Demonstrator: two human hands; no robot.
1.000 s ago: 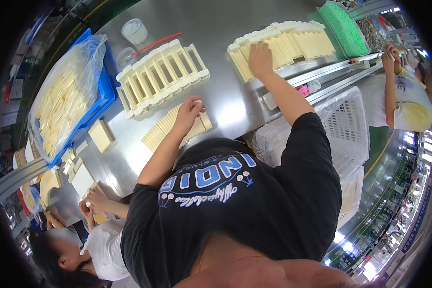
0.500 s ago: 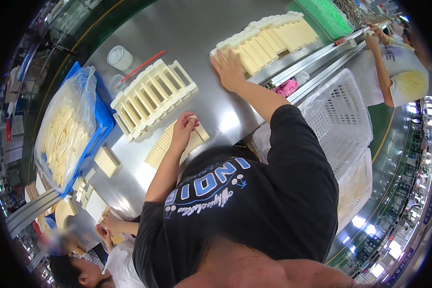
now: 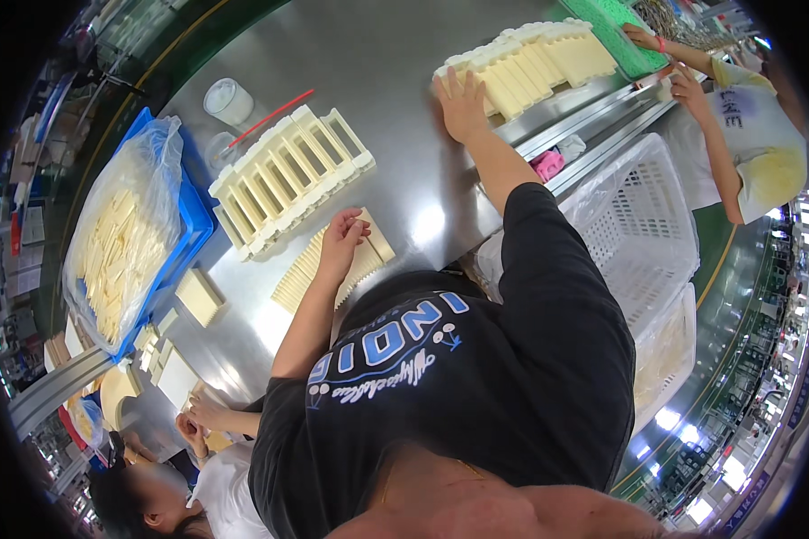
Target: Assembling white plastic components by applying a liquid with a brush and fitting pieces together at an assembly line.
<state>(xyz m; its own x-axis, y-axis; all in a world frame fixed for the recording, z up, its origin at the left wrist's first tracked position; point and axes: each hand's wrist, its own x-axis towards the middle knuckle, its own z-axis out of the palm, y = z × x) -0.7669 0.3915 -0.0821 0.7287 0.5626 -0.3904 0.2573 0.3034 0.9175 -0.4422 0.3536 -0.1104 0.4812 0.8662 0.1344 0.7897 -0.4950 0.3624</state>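
Observation:
My right hand point(image 3: 461, 106) is spread with its fingers stretched out, against the left end of a filled row of cream slotted parts point(image 3: 521, 76) at the far right. My left hand point(image 3: 344, 235) hovers over a fanned stack of thin cream strips point(image 3: 301, 277) near me. Its fingers are curled in; what they hold, if anything, is hidden. Just beyond it stands a cream rack of open slots point(image 3: 288, 180). A thicker cream block point(image 3: 371, 241) sits beside the strips, partly behind my left hand.
At the left, a blue tray point(image 3: 198, 211) bears a plastic bag of cream strips point(image 3: 121, 256). A white cup point(image 3: 228, 101) and a red stick point(image 3: 274, 117) lie behind the rack. White baskets point(image 3: 643, 216) stand right of the metal rails. Co-workers' hands point(image 3: 202, 422) show lower left and upper right.
My right hand and the filled row have slid to the right and slightly away. My left hand has barely moved. The co-worker at upper right has reached toward the green tray.

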